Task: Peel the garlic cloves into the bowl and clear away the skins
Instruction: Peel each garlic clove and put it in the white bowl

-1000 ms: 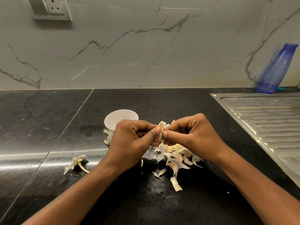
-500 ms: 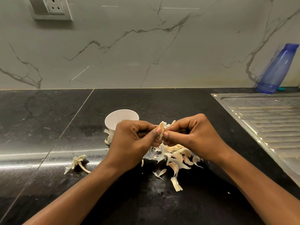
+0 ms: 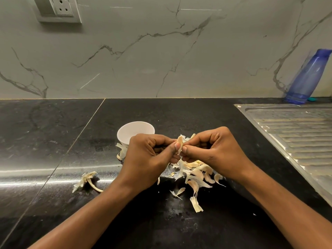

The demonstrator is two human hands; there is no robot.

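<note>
Left hand (image 3: pixel 149 157) and right hand (image 3: pixel 213 151) both pinch one garlic clove (image 3: pixel 179 143) above the skins (image 3: pixel 195 177); bowl (image 3: pixel 133 131) at ten o'clock on the surface (image 3: pixel 53 141).

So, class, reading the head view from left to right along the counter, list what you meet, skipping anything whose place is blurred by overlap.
garlic stalk → white bowl → garlic clove being peeled → right hand → blue bottle at the wall.

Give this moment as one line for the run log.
step: peeling | left hand: pinches garlic clove | right hand: pinches garlic clove | bowl: behind left hand | skins: on counter
</note>
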